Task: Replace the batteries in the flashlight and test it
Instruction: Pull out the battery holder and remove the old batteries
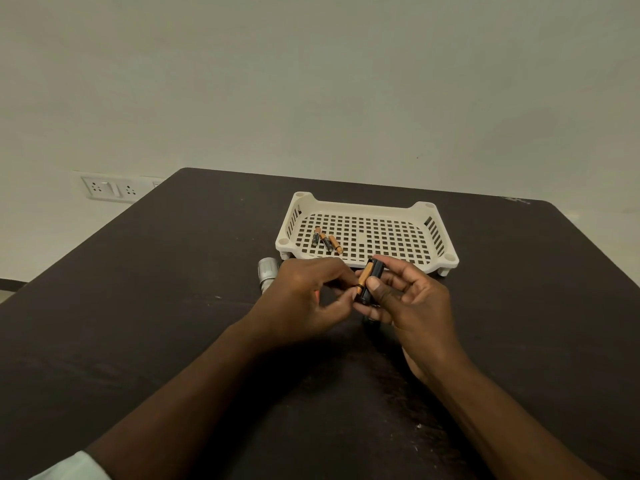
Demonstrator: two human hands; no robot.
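The flashlight [268, 273], silver and lying on the dark desk [173, 306], sits just at ten o'clock from the hands, partly hidden behind the left hand [304, 299]. Its black battery holder [370, 282] is up off the desk, gripped between the thumb and fingers of the right hand [412, 303], with a copper-and-black battery [363, 277] lying along one of its slots. The left hand's curled fingers pinch at the near end of that battery, apparently seating it.

Three more batteries [325, 240] lie in the white perforated tray [426, 206] at twelve o'clock, close together at its left side.

The main risk, as I judge it, is polarity: the ends look alike in this light, and one reversed cell would make the test fail. A battery pressed against a spring contact could also pop out and roll across the desk. Mixing old cells with new ones is possible too, since nothing visible tells them apart.
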